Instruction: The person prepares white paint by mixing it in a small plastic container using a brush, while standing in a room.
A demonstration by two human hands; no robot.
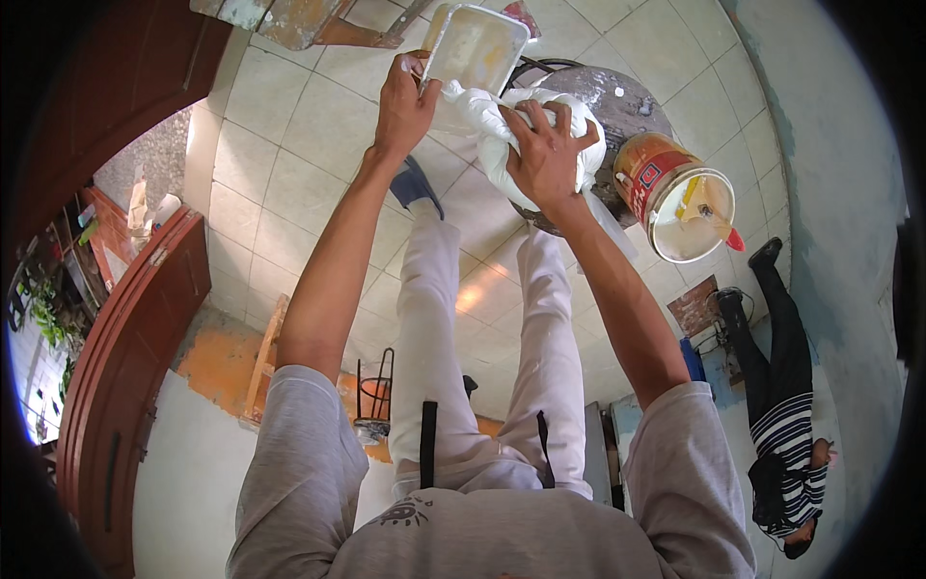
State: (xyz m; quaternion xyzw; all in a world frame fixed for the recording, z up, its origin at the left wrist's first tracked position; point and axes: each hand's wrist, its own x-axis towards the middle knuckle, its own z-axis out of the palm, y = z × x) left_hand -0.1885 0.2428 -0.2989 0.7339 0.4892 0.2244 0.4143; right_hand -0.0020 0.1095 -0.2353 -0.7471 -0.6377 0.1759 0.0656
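Note:
My left hand [405, 111] grips the near left edge of a translucent plastic tub [477, 43], tilted and smeared with pale residue. My right hand [550, 150] has its fingers curled over a crumpled white bag [502, 169], which rests on a dark, stained round stool top [632, 92]. The bag's bunched upper end reaches toward the tub and my left hand. Beside the stool, at the right, stands a red-and-orange bucket [656, 159] with pale contents, a yellow item and a red-tipped tool in it.
A reddish wooden door [130, 357] stands at the left, by a doorway. A wooden piece [299, 19] lies at the top. A black wire stand [374, 391] is low behind me. Another person [791, 415] in striped top and dark trousers is at the right, near a wall.

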